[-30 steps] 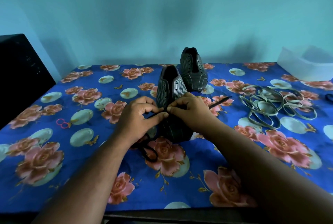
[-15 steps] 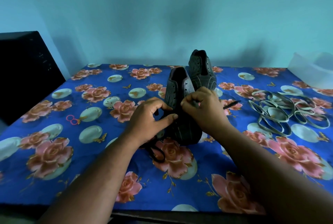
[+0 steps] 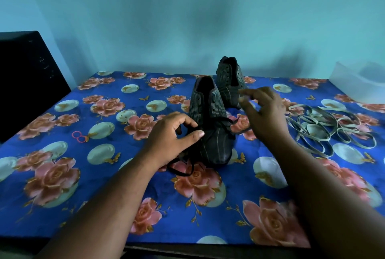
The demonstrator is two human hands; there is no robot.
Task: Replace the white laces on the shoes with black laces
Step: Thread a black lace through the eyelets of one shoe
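Head view: black lace point(image 3: 188, 128) inside left grip point(image 3: 173, 133).

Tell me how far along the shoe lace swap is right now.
Done: the pale white laces lie heaped on the blue floral cloth, out of both shoes. In hand: a thin black lace crosses only the lowest eyelets of the near dark striped shoe; the left hand pinches one end, the right hand hovers open. Left: its upper eyelets, and the far dark shoe, which shows no lace.
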